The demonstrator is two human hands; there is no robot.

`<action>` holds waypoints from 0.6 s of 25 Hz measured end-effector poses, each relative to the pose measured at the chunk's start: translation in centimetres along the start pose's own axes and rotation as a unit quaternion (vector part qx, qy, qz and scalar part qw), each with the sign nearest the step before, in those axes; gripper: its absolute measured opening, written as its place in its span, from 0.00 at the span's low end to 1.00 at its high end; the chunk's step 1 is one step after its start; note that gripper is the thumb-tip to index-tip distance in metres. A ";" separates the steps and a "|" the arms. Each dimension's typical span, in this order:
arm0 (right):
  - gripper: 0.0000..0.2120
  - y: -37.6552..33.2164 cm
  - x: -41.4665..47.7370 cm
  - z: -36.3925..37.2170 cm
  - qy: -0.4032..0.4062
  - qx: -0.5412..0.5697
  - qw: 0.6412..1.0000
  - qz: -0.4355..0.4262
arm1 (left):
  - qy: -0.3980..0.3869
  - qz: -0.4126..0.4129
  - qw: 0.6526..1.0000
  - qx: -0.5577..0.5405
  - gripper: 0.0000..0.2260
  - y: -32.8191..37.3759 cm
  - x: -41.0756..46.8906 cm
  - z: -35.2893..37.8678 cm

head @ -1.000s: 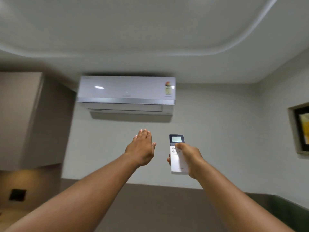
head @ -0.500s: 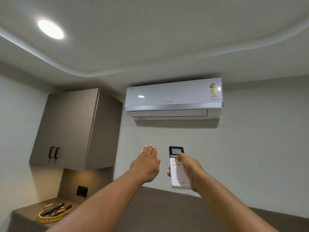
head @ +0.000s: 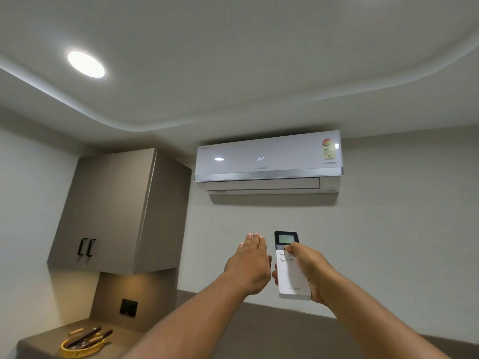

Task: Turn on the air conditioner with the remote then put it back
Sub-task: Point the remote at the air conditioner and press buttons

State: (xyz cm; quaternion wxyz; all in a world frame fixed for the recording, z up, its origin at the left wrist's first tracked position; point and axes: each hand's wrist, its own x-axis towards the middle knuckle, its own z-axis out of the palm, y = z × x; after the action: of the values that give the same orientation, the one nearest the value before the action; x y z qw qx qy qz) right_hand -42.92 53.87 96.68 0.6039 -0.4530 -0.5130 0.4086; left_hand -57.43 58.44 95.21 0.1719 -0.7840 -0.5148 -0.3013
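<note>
The white wall-mounted air conditioner (head: 268, 161) hangs high on the wall ahead, and its front panel shows a lit "24°". My right hand (head: 311, 270) holds the white remote (head: 291, 277) upright below it, thumb pressed on the buttons under the small dark-framed screen. My left hand (head: 250, 265) is stretched out flat just left of the remote, fingers together, holding nothing.
A grey wall cabinet (head: 116, 211) with two black handles hangs at the left. Under it a counter (head: 39, 343) carries a yellow woven basket (head: 81, 347) with several utensils. A black wall socket (head: 128, 307) sits above the counter. A round ceiling light (head: 86, 64) glows.
The view has swung left, bringing cabinet, counter and ceiling light into sight. The air conditioner's panel now shows a lit 24°. Both hands keep their pose.
</note>
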 end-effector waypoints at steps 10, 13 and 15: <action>0.14 -1.3 -1.8 -1.1 -0.035 0.003 0.999 0.018 | 0.005 -0.004 1.000 0.008 0.27 1.2 -0.7 -1.5; 0.14 -1.2 -2.1 -1.5 -0.042 0.000 0.999 0.016 | 0.002 -0.007 1.000 0.010 0.27 1.4 -0.9 -1.4; 0.12 -1.1 -2.2 -1.8 -0.048 0.003 0.999 0.014 | -0.001 -0.008 1.000 0.009 0.27 1.6 -0.9 -1.3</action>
State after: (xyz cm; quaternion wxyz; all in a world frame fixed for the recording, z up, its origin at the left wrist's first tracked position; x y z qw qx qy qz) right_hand -41.45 51.24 97.06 0.5742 -0.4382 -0.5333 0.4402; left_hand -56.59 56.35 95.68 0.1762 -0.7789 -0.5238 -0.2966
